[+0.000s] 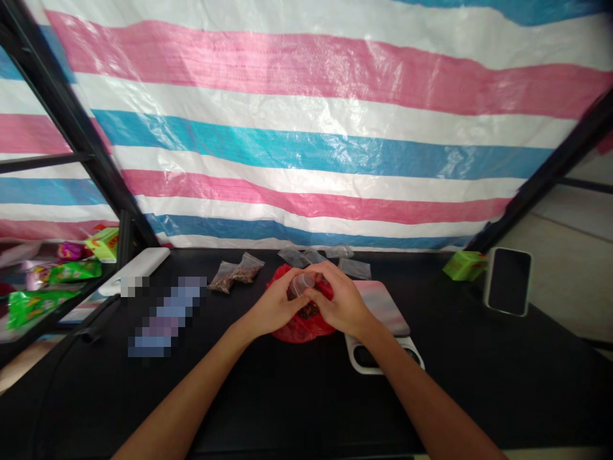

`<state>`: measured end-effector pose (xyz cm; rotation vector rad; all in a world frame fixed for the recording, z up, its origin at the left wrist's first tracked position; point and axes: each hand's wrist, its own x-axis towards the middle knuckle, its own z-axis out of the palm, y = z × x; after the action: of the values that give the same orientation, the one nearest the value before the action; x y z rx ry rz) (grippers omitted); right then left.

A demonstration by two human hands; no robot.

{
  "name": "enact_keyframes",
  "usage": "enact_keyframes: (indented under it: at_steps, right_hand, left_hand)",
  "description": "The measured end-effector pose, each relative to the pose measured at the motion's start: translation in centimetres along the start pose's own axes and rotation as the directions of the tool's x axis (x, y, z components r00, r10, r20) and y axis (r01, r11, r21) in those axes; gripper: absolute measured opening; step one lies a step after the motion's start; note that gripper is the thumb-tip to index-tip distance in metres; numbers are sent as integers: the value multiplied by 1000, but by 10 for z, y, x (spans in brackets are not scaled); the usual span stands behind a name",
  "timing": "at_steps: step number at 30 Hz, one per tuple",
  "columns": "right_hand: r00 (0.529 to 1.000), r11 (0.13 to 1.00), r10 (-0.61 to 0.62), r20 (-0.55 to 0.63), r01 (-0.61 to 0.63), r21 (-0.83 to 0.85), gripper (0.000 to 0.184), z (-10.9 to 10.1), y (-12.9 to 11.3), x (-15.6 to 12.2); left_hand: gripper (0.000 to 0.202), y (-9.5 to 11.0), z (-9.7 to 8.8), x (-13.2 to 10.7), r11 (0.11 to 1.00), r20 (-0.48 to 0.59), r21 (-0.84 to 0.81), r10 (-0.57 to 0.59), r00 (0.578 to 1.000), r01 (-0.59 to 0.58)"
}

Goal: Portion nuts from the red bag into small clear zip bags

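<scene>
My left hand and my right hand meet at the middle of the table. Their fingers curl around a small clear plastic container; whether it is a cup or a stiff little bag is hard to make out. Directly beneath lies an open red plastic bag with dark brown bits inside. Beside my right wrist is a white kitchen scale with a shiny top, partly covered by my forearm. Two small zip bags filled with brown bits rest to the left of my hands.
Several flat clear zip bags lie behind the red bag. A green box and a phone-like device stand at right. On the left are a white power strip, a blurred-out strip and colourful packets. Striped sheeting hangs behind.
</scene>
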<state>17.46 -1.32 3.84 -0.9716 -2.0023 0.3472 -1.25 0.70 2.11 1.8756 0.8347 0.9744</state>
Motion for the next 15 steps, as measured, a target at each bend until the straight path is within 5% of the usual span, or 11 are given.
enact_keyframes:
  at_steps: [10, 15]
  right_hand:
    - [990, 995, 31, -140, -44, -91, 29, 4, 9, 0]
    - [991, 947, 137, -9, -134, -294, 23, 0, 21, -2]
  left_hand:
    - [26, -2, -18, 6, 996, -183, 45, -61, 981, 71]
    - [27, -6, -30, 10, 996, -320, -2, -88, 943, 93]
